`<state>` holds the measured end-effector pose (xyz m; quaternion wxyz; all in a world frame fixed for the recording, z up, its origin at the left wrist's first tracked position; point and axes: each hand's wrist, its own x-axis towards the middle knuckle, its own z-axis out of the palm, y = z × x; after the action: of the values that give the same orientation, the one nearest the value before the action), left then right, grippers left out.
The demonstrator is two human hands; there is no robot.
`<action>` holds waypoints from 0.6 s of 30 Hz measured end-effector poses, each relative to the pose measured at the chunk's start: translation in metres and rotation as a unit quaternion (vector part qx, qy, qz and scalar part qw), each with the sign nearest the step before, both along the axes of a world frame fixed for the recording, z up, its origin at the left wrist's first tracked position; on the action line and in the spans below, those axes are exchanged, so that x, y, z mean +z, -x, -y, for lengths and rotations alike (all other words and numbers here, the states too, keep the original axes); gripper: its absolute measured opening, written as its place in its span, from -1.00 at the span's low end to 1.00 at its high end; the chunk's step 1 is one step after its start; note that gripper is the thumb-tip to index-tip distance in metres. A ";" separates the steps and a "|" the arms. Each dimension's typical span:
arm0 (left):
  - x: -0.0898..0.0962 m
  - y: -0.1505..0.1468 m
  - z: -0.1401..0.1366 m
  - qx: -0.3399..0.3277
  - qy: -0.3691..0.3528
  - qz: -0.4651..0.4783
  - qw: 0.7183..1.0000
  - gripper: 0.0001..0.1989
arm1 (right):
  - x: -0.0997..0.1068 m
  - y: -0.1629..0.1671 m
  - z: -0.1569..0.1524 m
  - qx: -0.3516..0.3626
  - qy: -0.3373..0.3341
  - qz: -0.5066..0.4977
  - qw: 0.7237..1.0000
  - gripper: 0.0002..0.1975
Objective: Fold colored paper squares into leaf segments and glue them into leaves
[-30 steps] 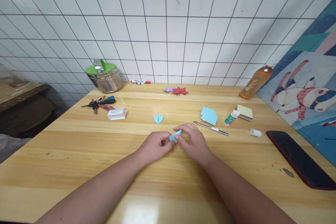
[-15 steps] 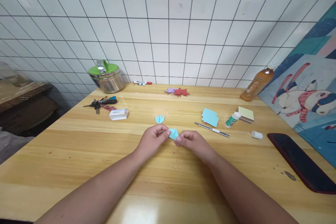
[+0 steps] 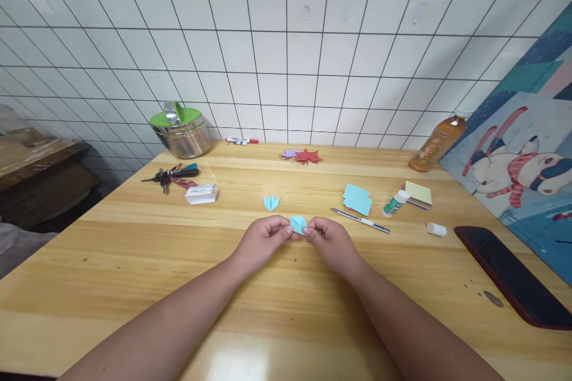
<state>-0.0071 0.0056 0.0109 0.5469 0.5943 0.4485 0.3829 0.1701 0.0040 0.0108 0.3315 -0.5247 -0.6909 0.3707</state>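
A small folded piece of light-blue paper (image 3: 298, 224) is pinched between my two hands, just above the wooden table (image 3: 196, 303). My left hand (image 3: 263, 238) grips its left edge with thumb and fingers. At its right lower corner, my right hand (image 3: 330, 241) holds it the same way. Creases and a triangular flap show on the paper's face. Beyond my left hand lies a folded blue paper piece with pointed tips (image 3: 271, 203). Farther back, a purple paper leaf shape (image 3: 290, 154) touches a red one (image 3: 308, 156).
To the right are blue paper squares (image 3: 357, 199), a craft knife (image 3: 360, 221), a glue stick (image 3: 395, 203), its white cap (image 3: 437, 229), a paper stack (image 3: 418, 194), a phone (image 3: 513, 277) and a bottle (image 3: 438, 144). Keys (image 3: 172, 174), an eraser (image 3: 201, 194) and a steel pot (image 3: 182, 134) stand left.
The folded paper has turned to lie more level and shifted slightly right. My right hand has risen a little, and my left has moved slightly down; both keep hold of it.
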 end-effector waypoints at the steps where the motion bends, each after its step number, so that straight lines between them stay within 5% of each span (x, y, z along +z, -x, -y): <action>1: 0.000 0.000 0.000 0.003 0.000 -0.003 1.000 -0.78 | 0.000 0.000 0.001 0.004 -0.008 0.010 1.000 -0.76; 4: 0.002 0.000 0.000 0.006 -0.017 -0.031 0.999 -0.80 | -0.002 0.003 0.003 -0.003 -0.031 0.005 1.000 -0.84; 7: 0.004 0.001 0.001 -0.001 -0.046 -0.072 0.996 -0.81 | -0.002 0.004 0.006 -0.007 -0.075 -0.018 0.997 -0.63; 11: 0.002 0.002 0.003 -0.015 -0.060 -0.108 0.992 -0.86 | -0.002 0.002 0.005 0.004 -0.101 -0.026 0.995 -0.83; 15: 0.001 0.000 0.003 -0.033 -0.068 -0.124 0.989 -0.81 | -0.004 0.000 0.002 -0.012 -0.055 -0.066 0.996 -0.78; 18: 0.001 -0.001 0.003 -0.065 -0.042 -0.077 0.994 -0.79 | -0.005 0.002 0.000 0.019 0.042 -0.137 0.990 -0.73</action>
<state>-0.0062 0.0030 0.0119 0.5088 0.6723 0.4333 0.3182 0.1680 0.0041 0.0056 0.3936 -0.4696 -0.6327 0.4736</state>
